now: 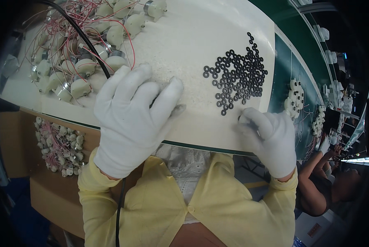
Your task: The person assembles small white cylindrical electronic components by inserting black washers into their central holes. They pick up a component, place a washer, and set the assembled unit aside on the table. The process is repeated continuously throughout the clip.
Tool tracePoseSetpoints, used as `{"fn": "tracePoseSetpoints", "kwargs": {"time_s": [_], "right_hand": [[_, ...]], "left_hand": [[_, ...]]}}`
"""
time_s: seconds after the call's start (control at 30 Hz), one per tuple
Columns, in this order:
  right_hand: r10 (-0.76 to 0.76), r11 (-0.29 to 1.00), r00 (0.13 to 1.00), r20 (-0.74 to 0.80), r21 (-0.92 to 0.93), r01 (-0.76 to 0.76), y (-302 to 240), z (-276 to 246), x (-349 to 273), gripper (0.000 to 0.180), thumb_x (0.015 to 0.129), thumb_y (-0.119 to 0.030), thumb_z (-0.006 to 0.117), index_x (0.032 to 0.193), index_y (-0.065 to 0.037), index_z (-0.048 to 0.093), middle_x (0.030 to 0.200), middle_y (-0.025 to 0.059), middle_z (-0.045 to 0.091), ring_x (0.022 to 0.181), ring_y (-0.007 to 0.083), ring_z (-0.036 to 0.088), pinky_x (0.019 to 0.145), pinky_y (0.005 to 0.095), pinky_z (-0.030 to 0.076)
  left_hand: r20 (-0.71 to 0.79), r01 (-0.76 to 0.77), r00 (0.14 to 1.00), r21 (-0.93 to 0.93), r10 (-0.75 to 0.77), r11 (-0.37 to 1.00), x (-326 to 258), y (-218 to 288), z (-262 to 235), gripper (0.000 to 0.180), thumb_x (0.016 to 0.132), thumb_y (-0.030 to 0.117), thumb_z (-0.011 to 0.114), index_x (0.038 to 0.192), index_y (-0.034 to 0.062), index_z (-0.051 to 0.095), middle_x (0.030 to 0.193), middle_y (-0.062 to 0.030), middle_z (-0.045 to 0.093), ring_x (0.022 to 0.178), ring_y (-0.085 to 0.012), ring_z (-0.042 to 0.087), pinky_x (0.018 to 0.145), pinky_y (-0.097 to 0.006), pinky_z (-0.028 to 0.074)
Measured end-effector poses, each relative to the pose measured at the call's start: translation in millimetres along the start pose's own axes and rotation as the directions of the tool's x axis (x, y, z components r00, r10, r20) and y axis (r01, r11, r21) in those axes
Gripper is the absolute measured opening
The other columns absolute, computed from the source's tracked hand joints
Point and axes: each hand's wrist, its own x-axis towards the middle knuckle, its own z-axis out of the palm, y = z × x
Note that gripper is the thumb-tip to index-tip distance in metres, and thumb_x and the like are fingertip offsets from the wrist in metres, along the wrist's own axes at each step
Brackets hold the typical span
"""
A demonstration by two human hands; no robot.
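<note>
Yellow button-front cardigan (pixel 215 195) fills the foreground at the near edge of the white, green-rimmed bench (pixel 184 45), the wearer facing the work squarely, which I judge leaves both ends within reach. White-gloved left hand (pixel 131 103) lies over the near edge, left of centre, fingers bent and spread; its palm is hidden from my remote view, so I cannot tell whether it grips anything. White-gloved right hand (pixel 271 133), well apart from the left, stands at the near right corner with finger and thumb curled close together; a dark speck shows at the tips, but I cannot tell whether a part is pinched there. Such a curl would suit small pieces.

Small black rings (pixel 256 74) lie in a loose, mostly single layer along the right edge, spread, I infer, so that each can be picked singly. Cream plastic, round-bodied motors with silver metal cans (pixel 85 67) crowd the far left corner, their thin red and white wires (pixel 129 35) tangled above them, presumably kept apart from the rings. Across them runs a thick black cable (pixel 81 35). Below the near edge, at left, a brown cardboard box (pixel 54 195) holds more wired cream parts (pixel 63 150).
</note>
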Motion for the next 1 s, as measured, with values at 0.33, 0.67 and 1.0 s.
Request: {"fn": "tracePoseSetpoints", "kwargs": {"time_s": [0.33,0.67,1.0], "right_hand": [[-0.022,1.000,0.999,0.040,-0.013,0.023,-1.8,-1.8,1.2,0.031,0.087,-0.025,0.080,0.113,-0.015,0.065,0.077,-0.0004,0.061,0.067,0.0218,0.057,0.068,0.0359,0.040],[0.436,0.893,0.893,-0.116,0.181,-0.412,9.3,31.0,-53.1,0.020,0.098,-0.008,0.066,0.117,-0.006,0.071,0.074,0.0091,0.070,0.058,0.0294,0.060,0.062,0.0394,0.047],[0.503,0.856,0.862,-0.059,0.171,-0.488,4.3,11.8,-39.3,0.047,0.082,-0.040,0.084,0.115,-0.009,0.070,0.070,0.0089,0.068,0.062,0.0302,0.068,0.059,0.0390,0.051]], "left_hand": [[0.024,0.001,1.000,-0.025,-0.001,1.000,0.9,-1.1,-1.3,0.051,0.071,0.023,0.081,0.121,0.0180,0.072,0.099,-0.0031,0.061,0.116,-0.0282,0.061,0.101,-0.049,0.048],[0.088,-0.007,0.996,-0.036,0.010,0.999,2.9,-1.8,-7.0,0.047,0.075,0.018,0.079,0.122,0.0160,0.072,0.099,-0.0039,0.061,0.117,-0.0304,0.061,0.104,-0.050,0.047],[0.095,-0.061,0.993,-0.039,0.064,0.997,7.5,-1.2,-8.2,0.041,0.084,0.011,0.074,0.125,0.0115,0.069,0.100,-0.0066,0.063,0.114,-0.0361,0.062,0.103,-0.054,0.047]]}}
